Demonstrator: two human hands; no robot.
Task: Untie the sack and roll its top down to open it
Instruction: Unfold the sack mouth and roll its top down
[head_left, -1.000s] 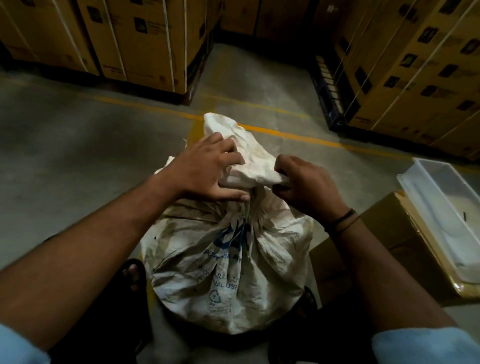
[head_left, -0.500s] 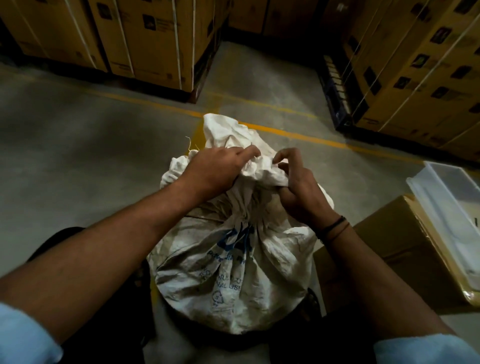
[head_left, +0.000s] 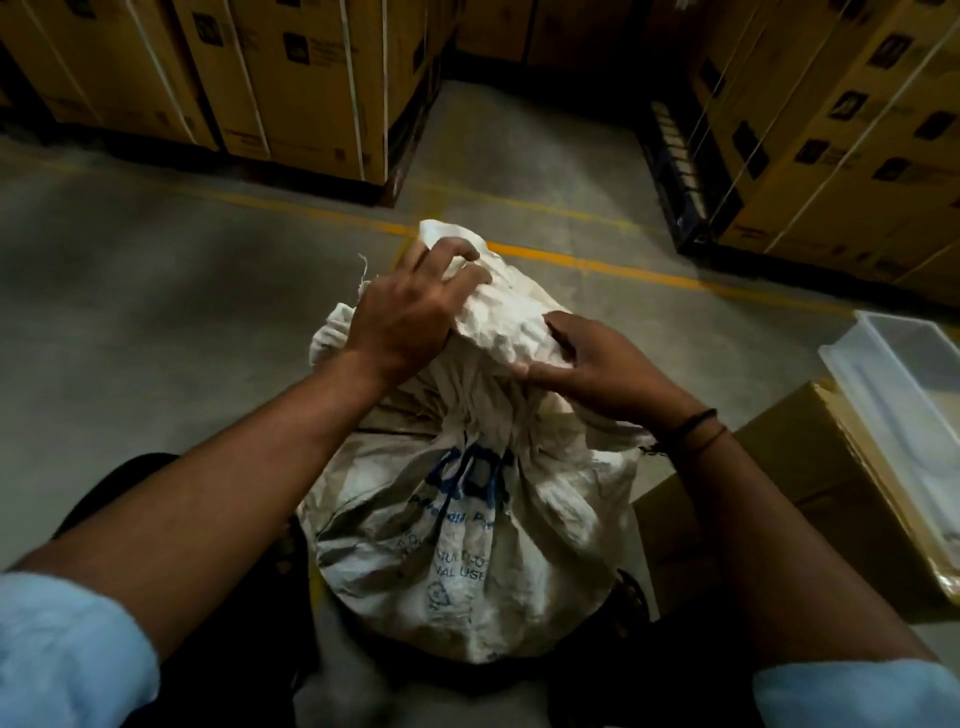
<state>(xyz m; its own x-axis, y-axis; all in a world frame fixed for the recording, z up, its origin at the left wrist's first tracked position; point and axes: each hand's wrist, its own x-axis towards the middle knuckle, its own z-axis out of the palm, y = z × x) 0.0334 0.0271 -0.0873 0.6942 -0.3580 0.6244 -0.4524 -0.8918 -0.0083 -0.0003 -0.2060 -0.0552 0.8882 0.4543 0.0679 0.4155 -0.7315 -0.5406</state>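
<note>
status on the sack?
Left hand gripping bunched top. Right hand pressing the neck. Sack upright, neck gathered, not rolled. Nothing in the way.

A white woven sack (head_left: 467, 530) with blue print stands at the centre of the frame on a grey concrete floor (head_left: 156, 322), its neck gathered into pleats. The left hand (head_left: 410, 312) grips the bunched top (head_left: 498, 322) from the left, fingers curled over the fabric. The right hand (head_left: 597, 369) pinches the same bunch from the right, thumb pressed against the cloth, dark bands (head_left: 693, 428) on its wrist. A yellow line (head_left: 597, 265) crosses the floor behind. Strapped cartons (head_left: 311, 78) fill the upper left and upper right. At the right edge, a clear plastic bin (head_left: 904, 395) sits on a brown box (head_left: 810, 493).
</note>
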